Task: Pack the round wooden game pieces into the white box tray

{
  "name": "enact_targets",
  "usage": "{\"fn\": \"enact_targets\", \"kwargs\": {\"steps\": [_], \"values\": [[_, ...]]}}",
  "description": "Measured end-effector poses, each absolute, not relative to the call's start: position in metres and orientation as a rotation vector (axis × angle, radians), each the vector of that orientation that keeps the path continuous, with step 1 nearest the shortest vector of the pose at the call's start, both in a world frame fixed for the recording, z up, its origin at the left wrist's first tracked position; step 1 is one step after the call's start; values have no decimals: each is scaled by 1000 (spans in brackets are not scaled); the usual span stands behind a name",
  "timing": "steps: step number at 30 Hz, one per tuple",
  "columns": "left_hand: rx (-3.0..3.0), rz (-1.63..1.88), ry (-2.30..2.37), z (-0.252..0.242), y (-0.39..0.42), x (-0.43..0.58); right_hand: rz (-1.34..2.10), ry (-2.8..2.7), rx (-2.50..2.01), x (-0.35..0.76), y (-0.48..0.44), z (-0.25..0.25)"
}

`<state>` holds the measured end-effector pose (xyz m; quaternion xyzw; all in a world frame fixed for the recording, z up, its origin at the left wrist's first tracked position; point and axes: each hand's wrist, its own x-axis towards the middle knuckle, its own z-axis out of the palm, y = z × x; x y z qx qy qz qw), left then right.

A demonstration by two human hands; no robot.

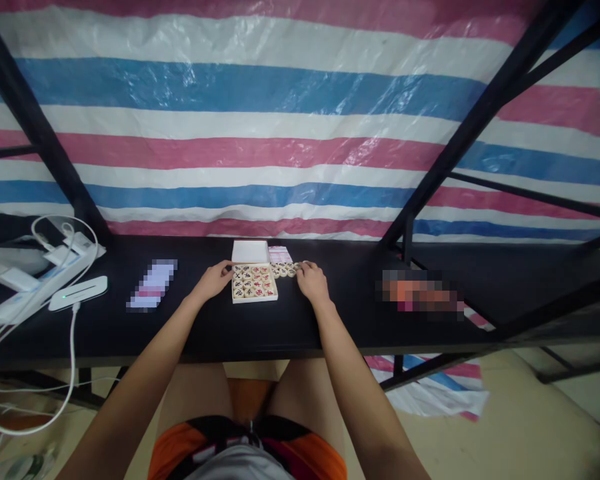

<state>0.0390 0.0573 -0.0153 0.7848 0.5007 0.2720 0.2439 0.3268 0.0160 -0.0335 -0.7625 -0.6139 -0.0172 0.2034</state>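
Observation:
A white box (255, 299) lies open on the dark table, its lid (251, 252) tipped back behind it. Rows of round Chinese chess pieces (249, 283) fill it, black characters on the left and red on the right. My left hand (214, 281) is closed at the box's left edge, thumb and fingers against its side. Beside the box, on the right, several loose Chinese chess pieces (283, 270) lie close together. My right hand (313, 283) has its fingers bent and closed on the right end of that group; the fingertips partly cover the pieces there.
A pink and white paper (280, 255) lies behind the loose pieces. Left on the table (210, 337) are a blurred-out phone-like object (153, 285), a white device (79, 293) with a cable, and a power strip (45, 283). A pixelated item (423, 295) is at right. Dark metal bars (447, 160) slope at both sides.

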Motion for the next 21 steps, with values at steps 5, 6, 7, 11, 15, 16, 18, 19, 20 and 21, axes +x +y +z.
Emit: {"fn": "enact_targets", "kwargs": {"steps": [5, 6, 7, 11, 15, 16, 18, 19, 20, 21], "values": [[2139, 728, 1382, -14, 56, 39, -70, -1745, -2125, 327, 17, -35], [2140, 726, 1380, -14, 56, 39, -74, -1748, -2125, 327, 17, -35], [2139, 726, 1379, -14, 57, 39, -77, -1751, -2124, 327, 17, -36], [2137, 725, 1387, -15, 57, 39, -73, -1772, -2125, 327, 18, -36], [2142, 721, 1384, -14, 57, 39, -56, -1781, -2124, 327, 18, -35], [2143, 722, 1384, -14, 56, 39, -54, -1782, -2121, 327, 18, -35], [2144, 722, 1384, -14, 56, 39, -53, -1784, -2116, 327, 18, -35], [2143, 722, 1382, -14, 56, 39, -54, -1784, -2112, 327, 18, -35], [2143, 724, 1381, -14, 56, 39, -56, -1782, -2110, 327, 18, -35], [2144, 727, 1379, -14, 56, 39, -56, -1780, -2109, 327, 18, -35]]}}
